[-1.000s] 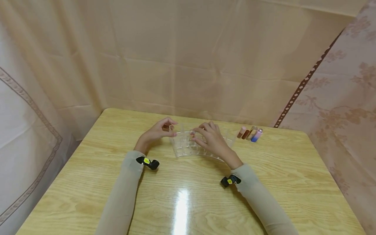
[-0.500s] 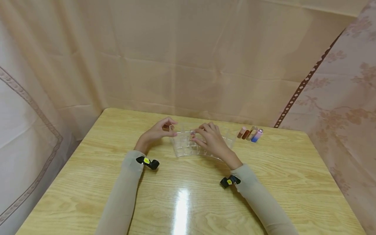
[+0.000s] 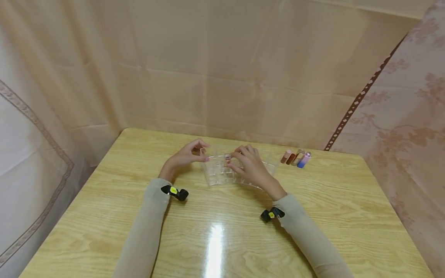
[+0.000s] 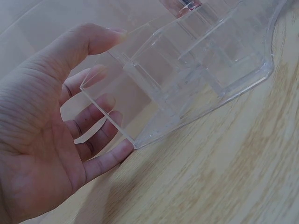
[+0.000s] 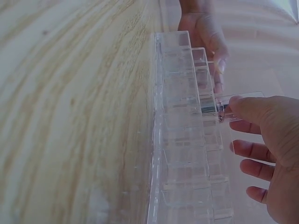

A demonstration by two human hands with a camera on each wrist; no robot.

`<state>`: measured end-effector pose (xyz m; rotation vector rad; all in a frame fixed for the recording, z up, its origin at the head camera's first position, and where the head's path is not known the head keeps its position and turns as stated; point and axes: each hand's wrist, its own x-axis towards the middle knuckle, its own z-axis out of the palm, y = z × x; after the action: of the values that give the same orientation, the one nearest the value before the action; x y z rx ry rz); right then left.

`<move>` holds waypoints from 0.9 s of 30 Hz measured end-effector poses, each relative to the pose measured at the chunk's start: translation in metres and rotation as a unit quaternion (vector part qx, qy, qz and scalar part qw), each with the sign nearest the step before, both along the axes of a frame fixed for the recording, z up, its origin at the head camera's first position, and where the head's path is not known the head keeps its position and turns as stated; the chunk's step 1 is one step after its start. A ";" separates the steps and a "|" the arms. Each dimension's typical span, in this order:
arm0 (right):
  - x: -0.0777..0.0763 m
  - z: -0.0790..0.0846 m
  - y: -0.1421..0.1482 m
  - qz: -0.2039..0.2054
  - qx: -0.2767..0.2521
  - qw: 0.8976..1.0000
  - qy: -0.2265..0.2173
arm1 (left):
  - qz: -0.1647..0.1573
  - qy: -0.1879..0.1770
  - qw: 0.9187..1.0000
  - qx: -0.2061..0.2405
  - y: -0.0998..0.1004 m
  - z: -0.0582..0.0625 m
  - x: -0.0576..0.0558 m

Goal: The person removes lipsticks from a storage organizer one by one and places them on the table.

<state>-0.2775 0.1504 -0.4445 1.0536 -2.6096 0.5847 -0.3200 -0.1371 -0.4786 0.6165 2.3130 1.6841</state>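
Note:
A clear acrylic lipstick organizer (image 3: 217,175) with stepped rows of compartments stands on the table. My left hand (image 3: 187,154) grips its left end; in the left wrist view the thumb (image 4: 100,39) lies at the upper edge and the fingers reach behind the clear side wall. My right hand (image 3: 252,164) pinches a lipstick tube (image 3: 227,158) with a see-through cap between thumb and forefinger. In the right wrist view the lipstick's dark lower end sits within a back-row compartment, while the other fingers are spread behind the organizer.
To the right of the organizer, several lipstick tubes lie side by side: a pinkish-brown tube (image 3: 286,156), a dark red tube (image 3: 291,158), a gold-toned one (image 3: 298,156) and a pink-and-blue one (image 3: 304,160). A curtain (image 3: 222,77) hangs behind the wooden table (image 3: 194,231).
The lipstick in my right hand has shifted slightly, and more of its side shows than a second ago. Both hands and the organizer stay almost in place.

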 end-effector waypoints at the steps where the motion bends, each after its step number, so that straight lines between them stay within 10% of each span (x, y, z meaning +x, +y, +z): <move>1: 0.000 0.000 0.000 0.000 0.000 1.000 -0.001 | -0.001 0.001 1.000 -0.001 0.000 0.000 0.000; 27: 0.002 0.001 -0.002 0.000 -0.007 1.000 0.016 | -0.002 -0.006 1.000 -0.005 0.000 0.004 0.002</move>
<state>-0.2758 0.1486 -0.4439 1.0500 -2.5744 0.5793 -0.3183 -0.1371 -0.4751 0.6080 2.3089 1.6681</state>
